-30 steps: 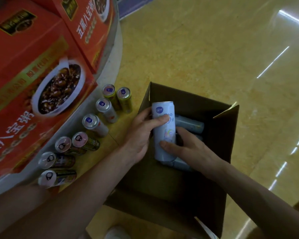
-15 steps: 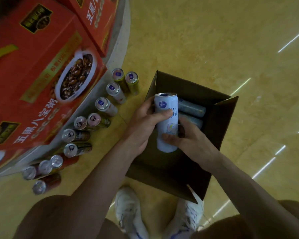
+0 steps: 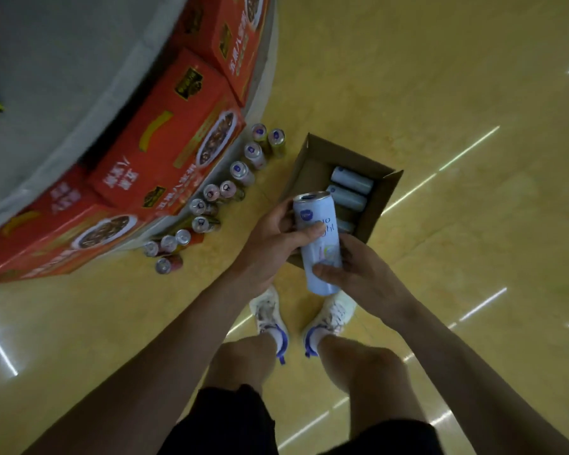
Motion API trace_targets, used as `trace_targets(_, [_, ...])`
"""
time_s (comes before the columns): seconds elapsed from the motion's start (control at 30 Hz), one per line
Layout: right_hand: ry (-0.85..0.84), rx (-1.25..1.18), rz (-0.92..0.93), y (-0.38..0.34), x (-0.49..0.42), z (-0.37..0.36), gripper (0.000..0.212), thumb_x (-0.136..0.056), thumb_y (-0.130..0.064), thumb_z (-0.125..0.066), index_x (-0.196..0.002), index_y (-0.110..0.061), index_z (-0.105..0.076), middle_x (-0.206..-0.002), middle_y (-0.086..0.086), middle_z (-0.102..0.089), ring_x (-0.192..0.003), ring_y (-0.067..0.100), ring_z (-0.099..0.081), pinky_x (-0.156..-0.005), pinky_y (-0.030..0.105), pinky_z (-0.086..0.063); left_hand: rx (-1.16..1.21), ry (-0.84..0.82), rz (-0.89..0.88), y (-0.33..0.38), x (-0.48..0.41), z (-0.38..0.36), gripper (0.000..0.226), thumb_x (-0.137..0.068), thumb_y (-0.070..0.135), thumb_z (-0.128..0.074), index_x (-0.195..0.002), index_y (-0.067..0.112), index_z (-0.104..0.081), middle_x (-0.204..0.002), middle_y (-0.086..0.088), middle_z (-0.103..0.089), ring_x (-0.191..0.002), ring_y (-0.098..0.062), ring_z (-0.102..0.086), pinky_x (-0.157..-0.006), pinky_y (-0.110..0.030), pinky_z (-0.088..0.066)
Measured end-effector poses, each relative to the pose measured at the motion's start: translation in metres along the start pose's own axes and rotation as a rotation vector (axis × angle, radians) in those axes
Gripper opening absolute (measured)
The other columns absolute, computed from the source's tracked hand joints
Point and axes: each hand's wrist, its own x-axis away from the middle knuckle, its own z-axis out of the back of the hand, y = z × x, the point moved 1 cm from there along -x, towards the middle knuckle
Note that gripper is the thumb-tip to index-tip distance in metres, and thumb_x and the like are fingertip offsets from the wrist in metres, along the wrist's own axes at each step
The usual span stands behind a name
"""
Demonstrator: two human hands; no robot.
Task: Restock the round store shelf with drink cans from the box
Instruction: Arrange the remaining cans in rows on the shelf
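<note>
- Left hand (image 3: 273, 247) wraps the can (image 3: 319, 254) near its top; right hand (image 3: 362, 274) grips its base, holding it upright above the box (image 3: 386, 195) edge (lifted clear, I judge).
- Box holds at least three cans (image 3: 352, 180), lying flat.
- Shelf (image 3: 265, 90) stands left, floor cans (image 3: 240, 172) lined along its base.

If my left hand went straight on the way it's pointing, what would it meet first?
Likely the open brown cardboard box, though the left hand, gripping the pale blue drink can, may be above it.
</note>
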Motion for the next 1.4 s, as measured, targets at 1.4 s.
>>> trace_targets(1.4, [-0.009, 0.324, 0.859, -0.467, 0.264, -0.124, 0.051, -0.087, -0.029, -0.077, -0.132, -0.023, -0.054, -0.122, -0.009, -0.069, -0.107, 0.007, -0.067, -0.094, 0.041, -0.056, -0.051, 0.317, -0.918, 0.379, 0.402, 0.132, 0.042, -0.084, -0.002, -0.075, -0.122, 0.01, -0.06, -0.11, -0.002, -0.075, -0.097, -0.008, -0.071, -0.078, -0.02, -0.055])
